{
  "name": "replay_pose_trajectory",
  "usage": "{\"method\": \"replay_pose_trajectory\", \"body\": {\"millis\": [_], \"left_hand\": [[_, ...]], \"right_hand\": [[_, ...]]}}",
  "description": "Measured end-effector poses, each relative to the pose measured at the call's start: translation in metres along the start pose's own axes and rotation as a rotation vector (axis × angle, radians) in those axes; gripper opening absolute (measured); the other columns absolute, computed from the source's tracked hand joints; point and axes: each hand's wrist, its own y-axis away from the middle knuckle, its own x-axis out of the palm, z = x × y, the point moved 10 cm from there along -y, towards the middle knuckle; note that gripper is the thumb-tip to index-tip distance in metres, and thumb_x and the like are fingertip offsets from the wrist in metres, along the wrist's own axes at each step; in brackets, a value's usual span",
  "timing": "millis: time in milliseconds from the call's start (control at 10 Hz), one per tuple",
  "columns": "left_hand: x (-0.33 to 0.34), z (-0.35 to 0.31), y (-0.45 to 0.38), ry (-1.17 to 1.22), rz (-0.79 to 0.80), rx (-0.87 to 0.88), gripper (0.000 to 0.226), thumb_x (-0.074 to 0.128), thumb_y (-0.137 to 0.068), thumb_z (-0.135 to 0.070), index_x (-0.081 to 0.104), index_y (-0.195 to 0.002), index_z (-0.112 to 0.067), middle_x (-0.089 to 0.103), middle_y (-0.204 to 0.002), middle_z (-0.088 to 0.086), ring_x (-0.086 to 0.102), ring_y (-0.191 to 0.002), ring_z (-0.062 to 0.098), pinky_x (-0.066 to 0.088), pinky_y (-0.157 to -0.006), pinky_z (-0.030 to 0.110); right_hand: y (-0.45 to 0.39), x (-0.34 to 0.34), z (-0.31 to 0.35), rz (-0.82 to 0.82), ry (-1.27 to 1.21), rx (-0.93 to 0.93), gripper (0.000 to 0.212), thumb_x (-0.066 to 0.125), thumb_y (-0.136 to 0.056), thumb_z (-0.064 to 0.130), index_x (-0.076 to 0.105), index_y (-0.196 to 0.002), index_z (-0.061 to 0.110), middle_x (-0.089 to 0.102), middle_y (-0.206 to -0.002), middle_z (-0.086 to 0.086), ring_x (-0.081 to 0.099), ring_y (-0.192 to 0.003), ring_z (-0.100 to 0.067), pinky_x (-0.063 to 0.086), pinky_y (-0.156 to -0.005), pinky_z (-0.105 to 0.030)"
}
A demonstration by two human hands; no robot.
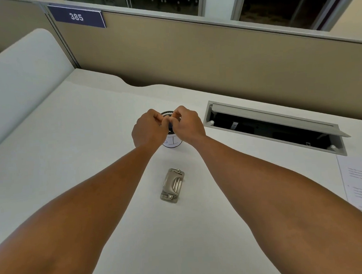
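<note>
Fingers [160, 118] of left hand [149, 128] and right hand [189, 124] together pinch a small dark item [170, 124]. Mesh cup [172, 142] directly beneath them; contents hidden.

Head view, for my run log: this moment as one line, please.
left hand + right hand: pinch small dark item | over mesh cup | hole punch: untouched on desk

We hold a small dark blue piece [170, 124] pinched between the fingertips of our left hand [149, 128] and right hand [189, 124], just over the mouth of a black mesh cup [173, 142]; most of the piece is hidden. The cup stands upright on the desk [114, 161], with a white handwritten label round its lower wall.
</note>
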Motion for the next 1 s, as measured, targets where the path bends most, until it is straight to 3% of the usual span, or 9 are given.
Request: {"method": "replay_pose_trajectory", "body": {"millis": [100, 300, 500, 800, 1000], "left_hand": [[-0.005, 0.001, 0.001, -0.018, -0.02, -0.004, 0.018, 0.055, -0.093, -0.042, 0.063, -0.095, -0.026, 0.069, -0.096, -0.008, 0.062, -0.086, 0.016, 0.042, -0.066, 0.028], [-0.001, 0.001, 0.004, -0.026, 0.053, -0.013, 0.017, 0.056, -0.094, -0.034, 0.068, -0.104, -0.026, 0.072, -0.104, -0.005, 0.063, -0.087, 0.016, 0.042, -0.068, 0.027], [0.005, 0.002, 0.009, -0.014, 0.121, -0.004, 0.021, 0.059, -0.093, -0.025, 0.07, -0.11, -0.028, 0.072, -0.113, -0.003, 0.066, -0.099, 0.019, 0.045, -0.077, 0.025], [-0.004, -0.013, 0.011, -0.021, 0.085, 0.042, 0.025, 0.06, -0.093, -0.032, 0.067, -0.116, -0.024, 0.071, -0.116, -0.002, 0.065, -0.104, 0.021, 0.053, -0.089, 0.035], [-0.009, -0.04, 0.025, -0.073, 0.08, 0.109, 0.035, 0.053, -0.097, -0.036, 0.061, -0.128, -0.021, 0.067, -0.126, 0.004, 0.063, -0.112, 0.025, 0.05, -0.093, 0.037]], "right_hand": [[0.004, 0.001, -0.001, 0.028, -0.015, 0.02, 0.009, 0.056, -0.092, 0.019, 0.06, -0.1, 0.015, 0.067, -0.103, -0.007, 0.062, -0.093, -0.026, 0.054, -0.077, -0.036], [0.011, -0.001, -0.002, 0.085, 0.01, 0.047, 0.035, 0.055, -0.086, 0.007, 0.058, -0.12, 0.018, 0.066, -0.116, -0.005, 0.062, -0.104, -0.026, 0.055, -0.088, -0.041], [0.019, 0.003, 0.0, 0.182, 0.082, 0.011, 0.042, 0.054, -0.089, 0.006, 0.056, -0.13, 0.016, 0.062, -0.128, -0.008, 0.058, -0.116, -0.028, 0.05, -0.096, -0.042], [0.023, -0.029, 0.0, -0.003, 0.002, 0.024, 0.032, 0.056, -0.092, 0.022, 0.062, -0.124, 0.02, 0.066, -0.125, 0.0, 0.06, -0.114, -0.022, 0.05, -0.092, -0.034], [0.037, -0.048, -0.002, -0.038, 0.074, -0.016, 0.037, 0.049, -0.095, 0.03, 0.058, -0.13, 0.021, 0.057, -0.138, 0.001, 0.05, -0.125, -0.021, 0.043, -0.103, -0.04]]}}
